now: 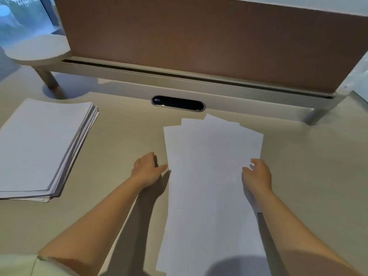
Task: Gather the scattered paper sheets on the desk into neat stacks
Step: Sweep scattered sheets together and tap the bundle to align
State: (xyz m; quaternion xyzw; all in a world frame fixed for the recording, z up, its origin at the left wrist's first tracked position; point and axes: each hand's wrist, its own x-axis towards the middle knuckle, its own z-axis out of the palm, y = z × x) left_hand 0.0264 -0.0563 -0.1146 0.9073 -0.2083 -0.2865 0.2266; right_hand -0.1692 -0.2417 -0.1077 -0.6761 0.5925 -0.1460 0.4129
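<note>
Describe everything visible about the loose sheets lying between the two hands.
The loose sheets are plain white paper, lying flat on the beige desk, overlapped and fanned so several corners jut out at the far end. The left hand touches their left edge; the right hand rests over their right side.

Matt white paper sheets (209,176); smooth beige desk (123,136).

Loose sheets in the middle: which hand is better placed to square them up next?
Right, probably. The right hand already rests on the loose sheets; the left hand sits at their left edge, on the desk.
</note>
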